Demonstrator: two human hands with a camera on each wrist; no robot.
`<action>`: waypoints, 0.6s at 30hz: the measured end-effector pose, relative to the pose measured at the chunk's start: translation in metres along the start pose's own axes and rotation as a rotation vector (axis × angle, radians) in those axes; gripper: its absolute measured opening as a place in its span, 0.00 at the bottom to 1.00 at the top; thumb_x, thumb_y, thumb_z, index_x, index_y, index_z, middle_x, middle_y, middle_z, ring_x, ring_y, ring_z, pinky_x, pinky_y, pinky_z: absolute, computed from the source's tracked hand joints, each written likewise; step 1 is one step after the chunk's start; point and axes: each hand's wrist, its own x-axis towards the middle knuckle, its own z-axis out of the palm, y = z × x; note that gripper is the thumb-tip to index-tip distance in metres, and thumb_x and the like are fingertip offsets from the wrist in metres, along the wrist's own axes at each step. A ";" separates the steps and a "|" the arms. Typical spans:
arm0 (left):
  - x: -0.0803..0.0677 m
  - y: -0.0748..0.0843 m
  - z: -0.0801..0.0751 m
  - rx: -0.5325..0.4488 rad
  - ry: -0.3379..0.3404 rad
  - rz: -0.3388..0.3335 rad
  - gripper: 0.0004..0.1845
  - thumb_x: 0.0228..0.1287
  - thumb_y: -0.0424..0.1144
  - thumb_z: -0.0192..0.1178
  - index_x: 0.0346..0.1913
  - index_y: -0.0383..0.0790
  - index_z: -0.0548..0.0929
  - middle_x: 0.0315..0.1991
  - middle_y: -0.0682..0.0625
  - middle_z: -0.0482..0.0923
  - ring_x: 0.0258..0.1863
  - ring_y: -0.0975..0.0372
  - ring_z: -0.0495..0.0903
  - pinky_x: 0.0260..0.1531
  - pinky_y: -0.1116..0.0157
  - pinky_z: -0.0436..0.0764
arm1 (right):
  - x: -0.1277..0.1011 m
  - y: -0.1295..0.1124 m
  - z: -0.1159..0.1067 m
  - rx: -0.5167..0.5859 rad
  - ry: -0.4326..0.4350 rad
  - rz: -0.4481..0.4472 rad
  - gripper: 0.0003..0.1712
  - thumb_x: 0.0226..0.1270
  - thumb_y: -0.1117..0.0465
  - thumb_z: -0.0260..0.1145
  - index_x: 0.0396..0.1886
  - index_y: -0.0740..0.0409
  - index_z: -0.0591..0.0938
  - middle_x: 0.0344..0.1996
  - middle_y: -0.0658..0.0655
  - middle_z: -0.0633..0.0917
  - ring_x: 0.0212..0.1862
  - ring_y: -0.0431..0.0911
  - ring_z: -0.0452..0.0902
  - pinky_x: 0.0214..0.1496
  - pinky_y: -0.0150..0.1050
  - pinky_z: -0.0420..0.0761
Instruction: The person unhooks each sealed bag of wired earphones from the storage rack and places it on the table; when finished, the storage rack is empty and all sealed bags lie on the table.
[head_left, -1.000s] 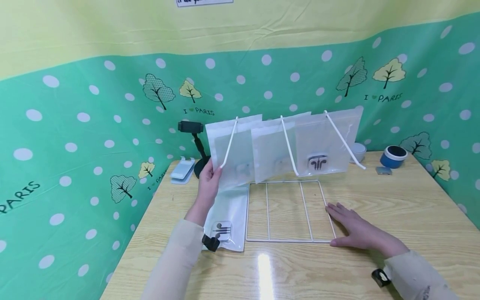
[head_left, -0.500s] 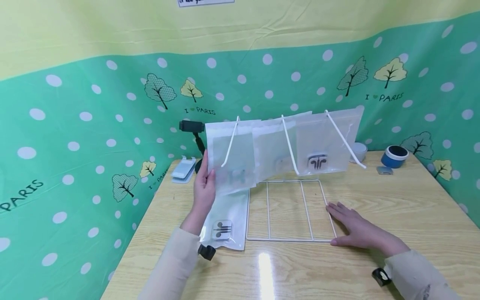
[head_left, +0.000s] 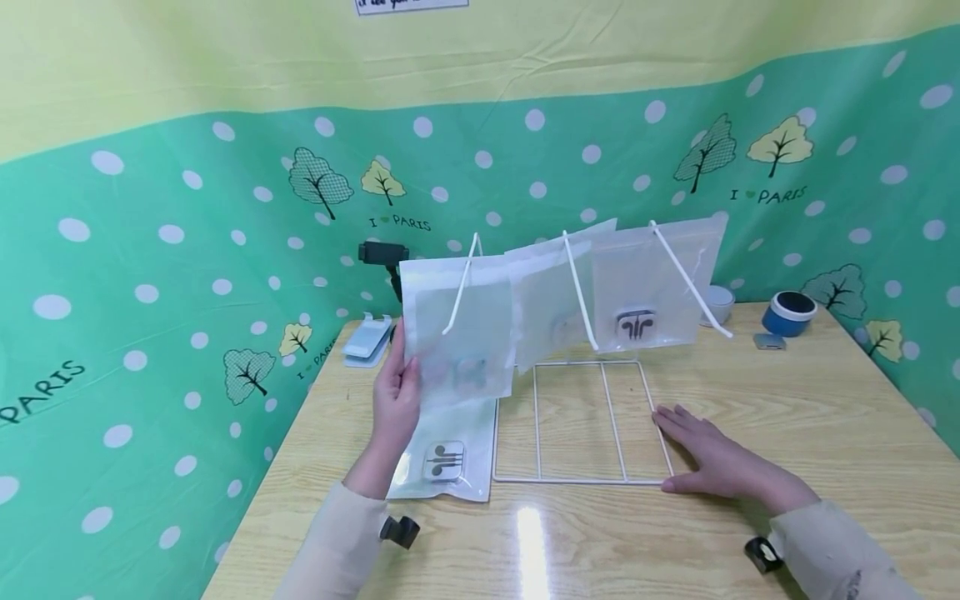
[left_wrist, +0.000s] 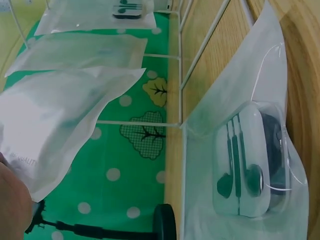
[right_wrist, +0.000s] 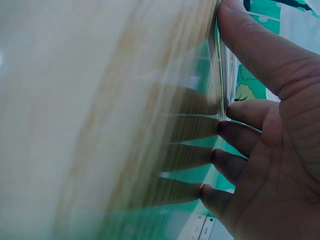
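In the head view my left hand (head_left: 396, 392) holds the left edge of a frosted plastic bag (head_left: 459, 325), thumb in front. This bag hangs on the left prong (head_left: 462, 283) of a white wire display rack (head_left: 577, 481). Two more bags hang on the other prongs; the right-hand bag (head_left: 652, 283) shows boxed earphones (head_left: 636, 325) at its bottom. My right hand (head_left: 705, 454) rests on the right side of the rack's base, fingers extended. Another bag (left_wrist: 200, 150) with boxed earphones (left_wrist: 240, 165) lies on the table, left of the base.
Behind the left hand are a black phone stand (head_left: 384, 253) and a pale blue folding stand (head_left: 367, 336). At the back right are a white round tub (head_left: 717, 305), a blue jar (head_left: 789, 314) and a small flat grey item (head_left: 769, 342). A patterned curtain (head_left: 225, 192) hangs behind the wooden table (head_left: 615, 542).
My left hand has drawn the leftmost bag toward me and slightly down and left along its prong. The middle bag has swung a little. My right hand stays in place.
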 end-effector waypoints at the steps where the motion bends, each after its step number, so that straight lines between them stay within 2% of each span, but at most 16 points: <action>1: -0.002 0.001 -0.001 0.001 -0.001 0.018 0.32 0.71 0.19 0.45 0.75 0.39 0.57 0.76 0.45 0.54 0.61 0.68 0.65 0.20 0.76 0.64 | 0.000 0.000 0.000 -0.001 0.002 0.000 0.61 0.48 0.34 0.73 0.73 0.66 0.61 0.72 0.71 0.58 0.72 0.71 0.46 0.69 0.69 0.47; 3: -0.007 0.004 -0.004 0.022 0.001 0.050 0.32 0.71 0.20 0.46 0.75 0.41 0.58 0.75 0.46 0.54 0.59 0.69 0.67 0.19 0.76 0.63 | 0.000 0.000 0.000 -0.001 0.002 -0.001 0.61 0.48 0.34 0.73 0.73 0.65 0.61 0.72 0.71 0.58 0.72 0.71 0.46 0.69 0.69 0.47; 6: -0.014 0.010 -0.006 0.039 0.014 0.085 0.32 0.70 0.19 0.47 0.74 0.40 0.59 0.74 0.47 0.57 0.38 0.73 0.72 0.17 0.75 0.62 | 0.000 -0.001 0.000 -0.003 0.003 0.005 0.61 0.48 0.34 0.73 0.73 0.65 0.61 0.72 0.71 0.58 0.72 0.71 0.46 0.69 0.69 0.47; 8: -0.018 0.014 -0.008 0.054 0.030 0.101 0.31 0.69 0.19 0.48 0.73 0.39 0.61 0.73 0.48 0.60 0.24 0.73 0.65 0.16 0.75 0.62 | 0.000 -0.001 0.001 -0.005 0.003 0.007 0.61 0.48 0.34 0.73 0.73 0.65 0.61 0.72 0.71 0.58 0.72 0.71 0.46 0.69 0.69 0.47; 10: -0.022 0.019 -0.010 0.054 0.049 0.108 0.31 0.68 0.18 0.49 0.72 0.38 0.63 0.71 0.51 0.63 0.16 0.70 0.55 0.15 0.75 0.61 | 0.000 -0.001 0.001 -0.012 0.005 0.008 0.61 0.48 0.34 0.73 0.73 0.65 0.62 0.72 0.71 0.58 0.72 0.71 0.47 0.69 0.69 0.48; 13: -0.027 0.026 -0.013 0.059 0.079 0.114 0.31 0.66 0.16 0.50 0.71 0.38 0.66 0.65 0.56 0.73 0.15 0.68 0.55 0.15 0.74 0.61 | 0.001 0.000 0.001 -0.019 0.008 0.004 0.61 0.48 0.34 0.73 0.73 0.65 0.62 0.72 0.71 0.58 0.72 0.71 0.47 0.69 0.69 0.48; 15: -0.029 0.031 -0.016 0.061 0.091 0.122 0.31 0.65 0.16 0.50 0.70 0.37 0.68 0.54 0.53 0.82 0.15 0.68 0.56 0.16 0.74 0.61 | 0.001 0.000 0.000 -0.020 0.009 0.001 0.61 0.48 0.34 0.73 0.73 0.65 0.62 0.72 0.71 0.58 0.72 0.71 0.47 0.69 0.69 0.48; 17: -0.031 0.035 -0.018 0.065 0.097 0.137 0.30 0.65 0.16 0.51 0.69 0.36 0.69 0.42 0.50 0.85 0.15 0.67 0.58 0.16 0.73 0.62 | 0.001 0.000 0.000 -0.016 0.008 0.002 0.60 0.48 0.34 0.73 0.73 0.65 0.62 0.72 0.70 0.59 0.72 0.71 0.47 0.69 0.69 0.48; 18: -0.032 0.037 -0.018 0.069 0.099 0.143 0.29 0.65 0.16 0.51 0.68 0.36 0.70 0.39 0.48 0.85 0.15 0.68 0.59 0.15 0.73 0.62 | 0.000 0.000 0.000 -0.015 0.007 0.002 0.60 0.48 0.34 0.73 0.73 0.65 0.62 0.72 0.70 0.59 0.72 0.71 0.47 0.69 0.69 0.48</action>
